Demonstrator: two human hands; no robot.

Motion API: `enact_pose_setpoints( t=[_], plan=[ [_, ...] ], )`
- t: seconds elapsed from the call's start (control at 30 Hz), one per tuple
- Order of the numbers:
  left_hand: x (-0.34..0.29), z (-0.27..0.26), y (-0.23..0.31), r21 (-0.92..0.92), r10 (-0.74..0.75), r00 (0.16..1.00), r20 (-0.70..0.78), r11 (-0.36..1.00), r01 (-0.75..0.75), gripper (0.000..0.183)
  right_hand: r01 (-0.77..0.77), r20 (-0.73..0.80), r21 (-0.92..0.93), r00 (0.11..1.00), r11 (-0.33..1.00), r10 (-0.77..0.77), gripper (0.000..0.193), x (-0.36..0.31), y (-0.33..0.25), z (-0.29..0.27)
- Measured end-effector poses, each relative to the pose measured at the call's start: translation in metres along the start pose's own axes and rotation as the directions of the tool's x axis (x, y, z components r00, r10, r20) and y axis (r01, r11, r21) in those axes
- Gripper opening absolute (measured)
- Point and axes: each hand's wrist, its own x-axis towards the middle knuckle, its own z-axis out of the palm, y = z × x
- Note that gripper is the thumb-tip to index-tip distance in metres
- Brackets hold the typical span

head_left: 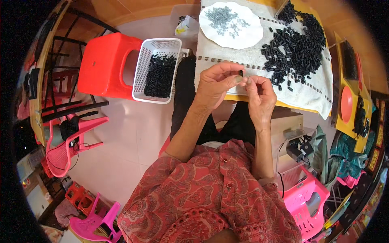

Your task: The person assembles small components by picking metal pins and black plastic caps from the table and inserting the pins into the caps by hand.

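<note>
My left hand (pixel 216 85) pinches a small black cylindrical piece (pixel 241 73) between thumb and fingertips, over the near edge of the cloth-covered table. Right beside it, the fingertips of my right hand (pixel 261 97) are pressed together at the piece's end; whatever they hold is too small to make out. Beyond my hands is a white scalloped plate (pixel 253 34) with a heap of small clear or silvery parts (pixel 222 17). To its right spreads a big pile of black cylindrical pieces (pixel 298 52) like the one in my left hand.
A white perforated basket (pixel 137 87) partly filled with black pieces (pixel 160 77) stands to my left, against a red plastic stool (pixel 103 67). The striped white cloth (pixel 219 56) covers the table. Pink chairs (pixel 81 137) stand at the left, and a pink basket (pixel 306 198) is at the lower right.
</note>
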Motion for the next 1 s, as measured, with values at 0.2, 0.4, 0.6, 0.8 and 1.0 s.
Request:
enact_pose_setpoints(
  t=[0.2,0.4,0.6,0.8,1.0],
  plan=[
    [0.000,0.000,0.004,-0.303,-0.192,0.981,-0.023,0.937,0.177,0.028,-0.003,0.003,0.096,1.000,0.995,0.003,0.009,-0.001,-0.012,-0.004],
    [-0.001,0.001,0.001,-0.201,-0.214,0.975,-0.050,0.959,0.200,0.025,0.050,-0.001,0.074,0.999,0.996,-0.050,0.006,-0.001,-0.021,-0.007],
    [-0.003,0.006,-0.002,-0.076,-0.177,0.982,-0.060,0.982,0.172,0.021,0.076,0.011,0.053,0.997,0.996,-0.077,0.006,0.001,-0.023,-0.010],
    [-0.004,0.009,-0.001,-0.033,-0.172,0.985,-0.016,0.985,0.172,0.022,0.099,0.035,0.033,0.994,0.995,-0.100,0.006,0.002,-0.023,-0.011],
    [-0.003,0.008,0.001,0.141,-0.188,0.982,-0.014,0.972,0.188,0.021,0.139,0.046,-0.029,0.989,0.990,-0.137,0.006,0.003,-0.022,-0.012]
  ],
)
